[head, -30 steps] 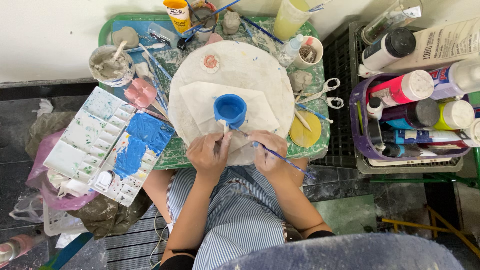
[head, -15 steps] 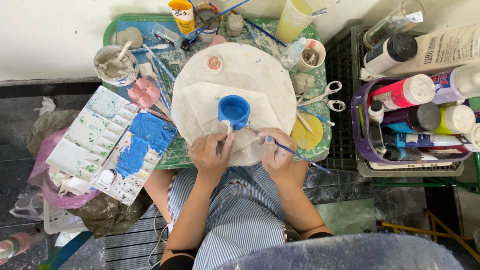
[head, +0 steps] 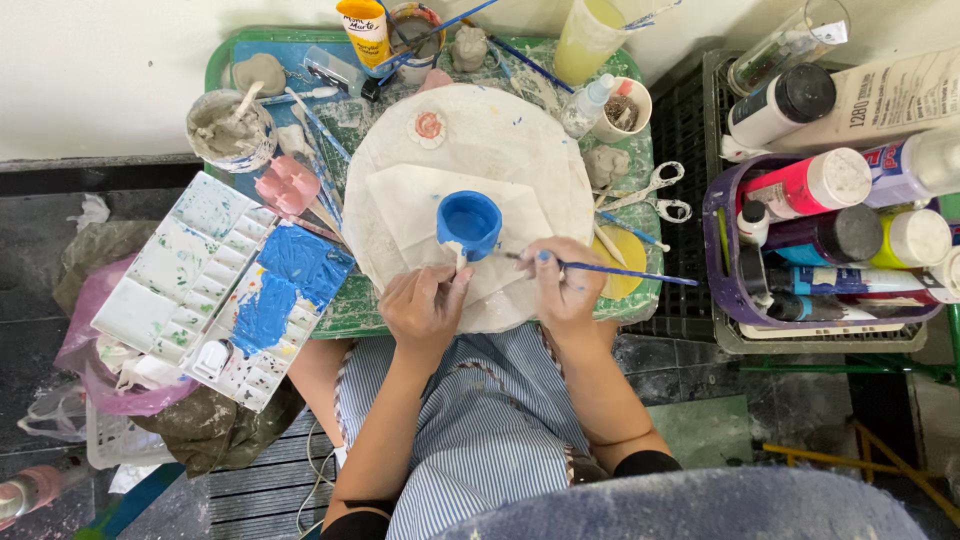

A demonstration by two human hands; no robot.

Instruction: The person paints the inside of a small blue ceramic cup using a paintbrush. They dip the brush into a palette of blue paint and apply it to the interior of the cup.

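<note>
A small clay cup (head: 468,222), painted blue, stands on white paper on a round white board (head: 500,140). My left hand (head: 424,308) pinches the cup's pale handle at its near side. My right hand (head: 566,284) holds a thin blue-handled paintbrush (head: 620,271), its tip pointing left towards the cup and close to it. A white paint palette (head: 225,290) smeared with blue paint lies to the left, partly over my knee.
A green tray (head: 225,60) carries brushes, a cup of grey slip (head: 228,128), a pink piece (head: 288,185), scissors (head: 655,193) and a yellow lid (head: 622,262). A purple basket (head: 722,250) of paint bottles stands on a black crate at right. Bags lie on the floor left.
The brush tip in my right hand has come nearer the cup. My left hand stays on the cup's handle.
</note>
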